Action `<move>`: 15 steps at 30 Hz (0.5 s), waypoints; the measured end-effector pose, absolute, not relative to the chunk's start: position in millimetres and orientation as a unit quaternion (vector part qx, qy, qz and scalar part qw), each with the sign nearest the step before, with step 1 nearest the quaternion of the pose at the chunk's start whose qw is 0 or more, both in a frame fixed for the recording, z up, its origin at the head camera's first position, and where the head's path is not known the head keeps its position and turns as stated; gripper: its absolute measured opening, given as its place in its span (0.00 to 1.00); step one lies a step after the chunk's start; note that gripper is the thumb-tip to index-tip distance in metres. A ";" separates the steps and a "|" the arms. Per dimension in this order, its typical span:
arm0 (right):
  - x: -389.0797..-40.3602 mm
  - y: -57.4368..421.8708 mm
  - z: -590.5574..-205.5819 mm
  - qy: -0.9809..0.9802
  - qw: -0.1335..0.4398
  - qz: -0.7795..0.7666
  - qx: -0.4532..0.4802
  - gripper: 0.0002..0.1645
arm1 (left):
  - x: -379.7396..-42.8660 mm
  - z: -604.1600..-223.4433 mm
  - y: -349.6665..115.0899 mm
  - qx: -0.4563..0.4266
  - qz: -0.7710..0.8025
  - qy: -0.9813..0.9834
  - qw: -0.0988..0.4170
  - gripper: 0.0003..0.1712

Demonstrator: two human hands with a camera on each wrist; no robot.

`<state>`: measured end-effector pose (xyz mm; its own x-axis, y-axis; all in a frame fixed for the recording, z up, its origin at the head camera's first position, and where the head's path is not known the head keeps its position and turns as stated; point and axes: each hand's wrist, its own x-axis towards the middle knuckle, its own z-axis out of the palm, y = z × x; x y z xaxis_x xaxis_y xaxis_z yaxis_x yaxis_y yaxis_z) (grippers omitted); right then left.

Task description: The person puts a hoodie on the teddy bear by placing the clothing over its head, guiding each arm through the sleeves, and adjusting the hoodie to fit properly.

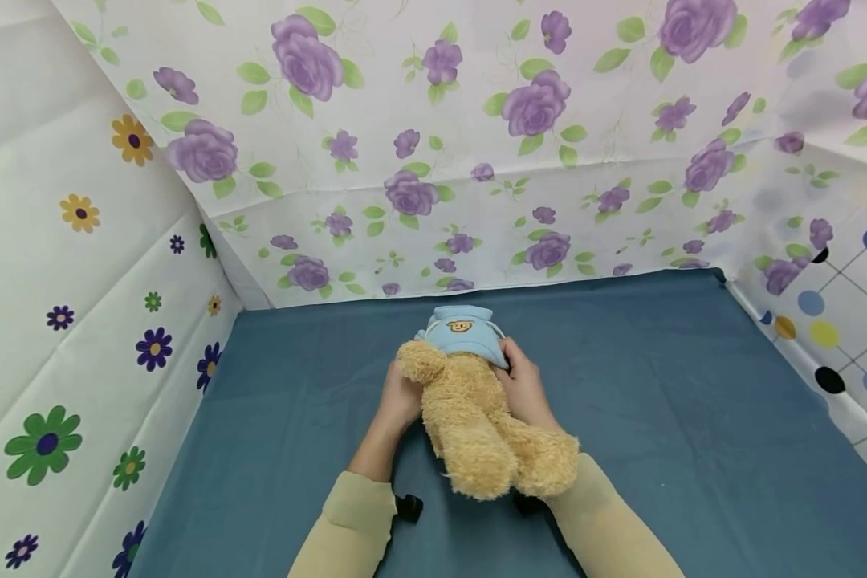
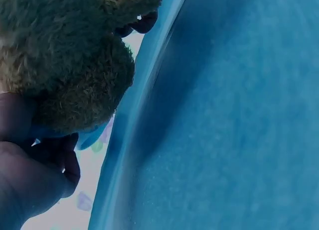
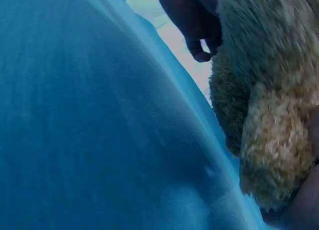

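A fluffy tan teddy bear (image 1: 470, 409) is held over the table between both hands, its legs toward me. A small light blue garment (image 1: 470, 333) with a bear emblem and white cords covers its upper end, hiding the head. On the bear's left side, the left hand (image 1: 402, 393) is partly hidden behind an arm; in the left wrist view its curled fingers (image 2: 72, 165) pinch at the blue cloth under the fur. The right hand (image 1: 526, 389) grips the garment's lower right edge, thumb against the bear. In the right wrist view, tan fur (image 3: 274, 145) hides much of this hand.
A dark blue cloth (image 1: 657, 417) covers the table. White sheeting with purple roses (image 1: 412, 193) hangs at the back, flower-printed sheeting (image 1: 46, 441) at the left, and dotted sheeting (image 1: 824, 333) at the right. Black wrist straps (image 1: 408, 507) show at the sleeves.
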<state>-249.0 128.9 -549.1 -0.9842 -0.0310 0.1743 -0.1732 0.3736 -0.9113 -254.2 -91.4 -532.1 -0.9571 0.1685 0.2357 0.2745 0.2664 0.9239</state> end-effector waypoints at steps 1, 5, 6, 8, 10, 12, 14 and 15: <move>-248.4 128.7 -549.4 -0.830 0.073 0.549 0.063 0.09 | -254.4 -531.3 -89.5 -0.126 -0.591 -0.795 0.049 0.11; -247.7 129.2 -551.9 -0.836 0.101 0.535 0.066 0.15 | -255.2 -530.1 -83.2 -0.113 -0.457 -0.874 0.119 0.09; -247.8 129.6 -552.5 -0.837 0.108 0.532 0.068 0.16 | -255.8 -529.9 -81.8 -0.113 -0.460 -0.873 0.119 0.09; -249.1 130.7 -553.8 -0.837 0.122 0.529 0.066 0.17 | -257.5 -530.4 -80.1 -0.112 -0.468 -0.869 0.117 0.09; -250.6 132.5 -555.6 -0.839 0.133 0.523 0.061 0.18 | -259.7 -532.0 -79.9 -0.121 -0.479 -0.862 0.111 0.08; -252.0 134.6 -557.4 -0.838 0.138 0.525 0.055 0.18 | -261.2 -534.4 -80.5 -0.134 -0.488 -0.857 0.096 0.06; -252.4 136.4 -558.6 -0.833 0.132 0.535 0.047 0.17 | -261.5 -536.9 -81.7 -0.143 -0.500 -0.851 0.075 0.02; -252.5 137.1 -559.1 -0.832 0.129 0.538 0.044 0.16 | -261.7 -538.1 -82.3 -0.148 -0.504 -0.849 0.066 0.02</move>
